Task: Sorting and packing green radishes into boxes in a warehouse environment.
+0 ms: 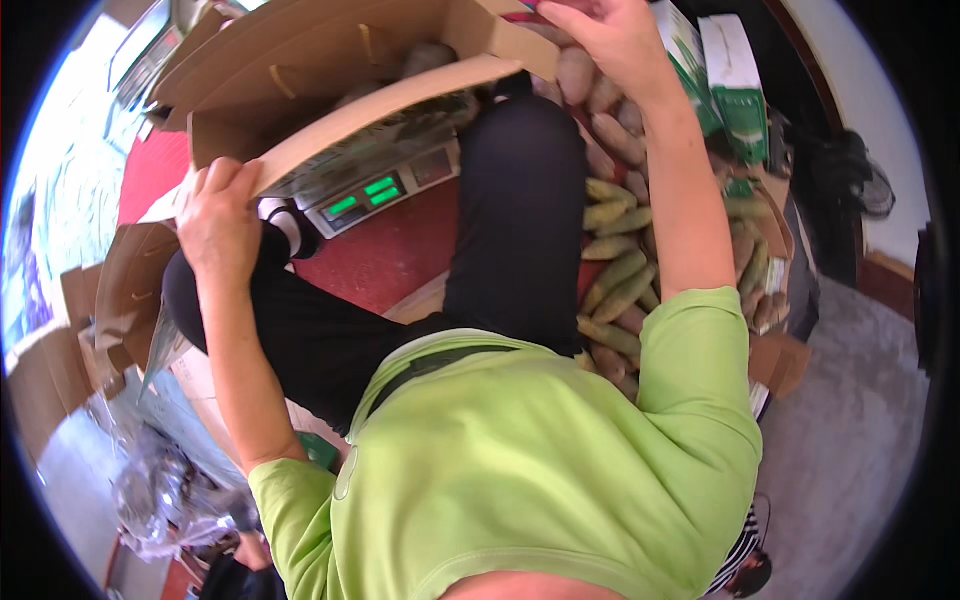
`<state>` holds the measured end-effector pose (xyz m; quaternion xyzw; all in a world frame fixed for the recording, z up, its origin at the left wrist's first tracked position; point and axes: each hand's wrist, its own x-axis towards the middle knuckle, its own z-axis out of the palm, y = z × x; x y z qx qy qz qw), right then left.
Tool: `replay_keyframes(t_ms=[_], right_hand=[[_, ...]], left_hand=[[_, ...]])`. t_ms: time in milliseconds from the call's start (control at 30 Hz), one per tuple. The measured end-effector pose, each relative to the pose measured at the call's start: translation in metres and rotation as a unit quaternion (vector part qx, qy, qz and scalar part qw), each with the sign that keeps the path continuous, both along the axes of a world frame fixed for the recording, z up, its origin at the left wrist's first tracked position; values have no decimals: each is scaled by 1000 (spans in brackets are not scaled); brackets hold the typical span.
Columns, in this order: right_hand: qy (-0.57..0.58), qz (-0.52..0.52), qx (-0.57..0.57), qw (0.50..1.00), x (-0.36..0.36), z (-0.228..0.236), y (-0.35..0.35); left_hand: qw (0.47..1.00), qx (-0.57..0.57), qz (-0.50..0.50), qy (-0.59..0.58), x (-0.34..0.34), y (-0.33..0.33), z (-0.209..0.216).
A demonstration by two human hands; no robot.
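Note:
My left hand (pixel 222 215) is closed on the near left corner of an open cardboard box (pixel 390 105), thumb and fingers pinching its edge. The box stands on a digital scale (pixel 385 190) with lit green displays, and a few brownish roundish pieces of produce (pixel 430 58) lie inside. At the top edge my right hand (pixel 620 45) is stretched past the box's right end, its thumb pointing left beside a small red and blue thing (pixel 525 10). Its other fingers are cut off by the picture's edge. Below it lie pinkish-brown tubers (pixel 618 138).
Long green vegetables (pixel 617 285) are heaped right of my knee. Green and white cartons (pixel 733 85) stand at the upper right. Red material (pixel 385 270) covers the ground between my legs. Clear plastic bags (pixel 160 490) and cardboard pieces (pixel 135 280) lie to the left. Other people show at the lower edge.

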<state>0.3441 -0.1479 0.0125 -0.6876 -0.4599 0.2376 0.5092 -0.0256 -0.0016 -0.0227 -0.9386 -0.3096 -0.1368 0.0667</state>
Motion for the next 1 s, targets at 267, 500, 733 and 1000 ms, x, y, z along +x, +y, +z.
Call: replay_keyframes(t_ms=[267,500,733,1000], right_hand=[[-20,-191,-204,960,40,-216,-195],[59,-226,-352,907,-5,-427,-405],[276,-331,-455,779,-108,-452,-384],[312,-319,-444,777,-110,-490,-366]], left_hand=[[999,-10,40,29,7,-8,0],[1000,-25,-16,-8,21,-4,-8],[1000,1,13,-2,9,-8,1],[1000,21,6,20,15,-11,12]])
